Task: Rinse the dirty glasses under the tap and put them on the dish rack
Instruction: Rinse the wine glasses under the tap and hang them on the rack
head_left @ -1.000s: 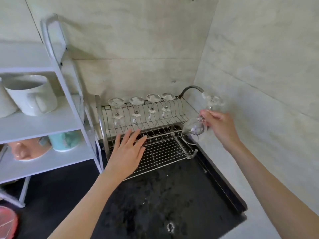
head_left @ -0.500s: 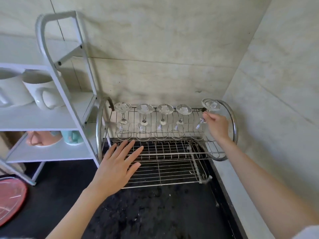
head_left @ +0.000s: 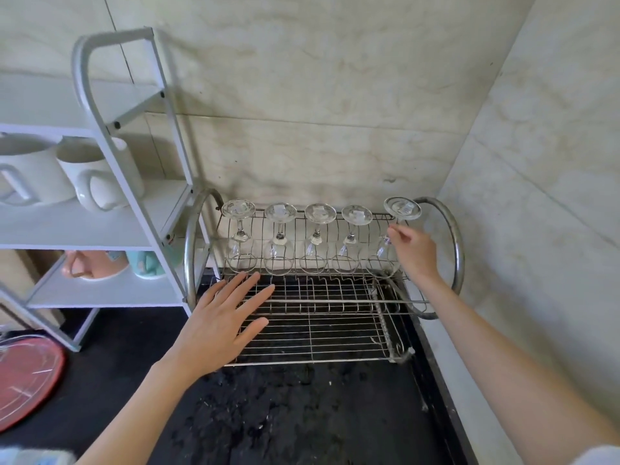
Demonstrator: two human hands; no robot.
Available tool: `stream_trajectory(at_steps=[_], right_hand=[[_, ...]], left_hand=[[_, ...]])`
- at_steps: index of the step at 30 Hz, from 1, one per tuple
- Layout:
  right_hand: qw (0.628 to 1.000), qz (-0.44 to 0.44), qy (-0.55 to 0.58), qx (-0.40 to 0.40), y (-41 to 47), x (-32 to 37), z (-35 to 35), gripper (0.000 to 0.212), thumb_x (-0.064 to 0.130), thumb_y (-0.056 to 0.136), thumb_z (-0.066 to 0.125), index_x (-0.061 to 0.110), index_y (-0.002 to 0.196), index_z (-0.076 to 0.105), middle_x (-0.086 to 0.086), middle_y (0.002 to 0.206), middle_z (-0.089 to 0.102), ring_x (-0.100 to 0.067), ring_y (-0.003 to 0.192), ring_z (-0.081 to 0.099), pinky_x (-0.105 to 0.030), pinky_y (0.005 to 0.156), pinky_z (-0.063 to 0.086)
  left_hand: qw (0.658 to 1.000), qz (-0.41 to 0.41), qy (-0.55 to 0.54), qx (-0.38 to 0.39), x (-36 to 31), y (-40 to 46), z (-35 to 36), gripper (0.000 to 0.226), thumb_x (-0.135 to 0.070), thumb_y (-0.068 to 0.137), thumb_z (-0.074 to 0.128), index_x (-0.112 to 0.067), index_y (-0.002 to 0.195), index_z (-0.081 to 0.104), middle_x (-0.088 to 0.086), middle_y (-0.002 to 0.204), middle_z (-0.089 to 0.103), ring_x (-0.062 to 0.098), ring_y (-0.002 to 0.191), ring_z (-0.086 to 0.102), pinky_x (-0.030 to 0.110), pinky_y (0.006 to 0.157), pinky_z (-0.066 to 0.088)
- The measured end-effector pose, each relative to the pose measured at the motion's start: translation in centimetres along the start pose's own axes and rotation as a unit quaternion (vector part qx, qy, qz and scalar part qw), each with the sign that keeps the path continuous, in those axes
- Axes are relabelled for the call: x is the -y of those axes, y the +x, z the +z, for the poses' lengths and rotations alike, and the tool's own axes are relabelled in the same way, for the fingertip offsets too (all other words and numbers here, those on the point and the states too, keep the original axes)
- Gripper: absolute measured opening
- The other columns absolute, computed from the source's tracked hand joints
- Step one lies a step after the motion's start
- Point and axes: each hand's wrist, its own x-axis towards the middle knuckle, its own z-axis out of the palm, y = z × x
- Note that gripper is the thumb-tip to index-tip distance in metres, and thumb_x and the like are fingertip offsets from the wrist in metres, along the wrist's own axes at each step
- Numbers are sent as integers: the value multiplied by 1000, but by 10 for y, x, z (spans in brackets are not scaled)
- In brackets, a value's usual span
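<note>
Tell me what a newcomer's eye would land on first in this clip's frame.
First, the row of five stemmed glasses standing upside down along the back of the dish rack, from the leftmost glass to the rightmost glass. The right hand is at that rightmost glass's stem, beside the rack's right hoop. The left hand is spread flat over the rack's front left grid.

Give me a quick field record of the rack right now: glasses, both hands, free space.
glasses on rack: five stemmed glasses, upside down in a row along the back of the dish rack
fifth glass: rightmost, bowl down on the rack
right hand: fingers at the fifth glass's stem; grip unclear
left hand: flat, fingers spread over the front grid
front grid: no glasses
</note>
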Motion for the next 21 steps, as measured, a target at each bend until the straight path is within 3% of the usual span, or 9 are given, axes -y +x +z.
stream_trajectory(at_steps=[4, 8, 11, 15, 21], right_hand=[[1000, 18, 0, 22, -5, 0, -2, 43, 31, 94, 54, 13, 133, 52, -5, 128, 58, -19, 116, 55, -29, 94, 41], [999, 16, 3, 45, -22, 3, -7, 60, 36, 94, 51, 14, 146, 31, -4, 148, 38, -19, 134, 37, -33, 107, 31], [997, 15, -37, 73, -41, 6, -13, 66, 40, 95, 48, 11, 148, 22, -5, 154, 27, -20, 141, 26, -34, 111, 24], [983, -13, -133, 123, -80, 16, -20, 66, 41, 97, 44, 11, 150, 17, -5, 156, 22, -21, 143, 24, -39, 114, 22], [964, -82, -203, 150, -168, 69, -17, 65, 45, 97, 42, 16, 150, 18, -3, 158, 17, -19, 145, 16, -36, 116, 15]], left_hand=[[1000, -7, -21, 16, 0, -1, -2, 59, -64, 91, 3, -39, 143, 12, -3, 151, 28, 15, 139, 19, 36, 113, 14], [999, 13, -24, 28, -2, -1, -8, 79, -75, 67, -25, -45, 139, -10, -12, 151, -9, 9, 140, -12, 32, 112, -6], [998, 15, -21, 59, -2, 2, -14, 72, -74, 74, -10, -44, 139, -12, -11, 154, -11, 8, 139, -15, 32, 112, -6], [993, 1, -35, 112, -1, 1, -34, 59, -53, 96, 24, -36, 147, -1, -4, 157, -5, 14, 144, -6, 34, 115, -2], [999, -15, -35, 32, -14, -69, -60, 60, -54, 96, 18, -31, 149, 3, -2, 157, -1, 19, 144, -9, 37, 115, -6]])
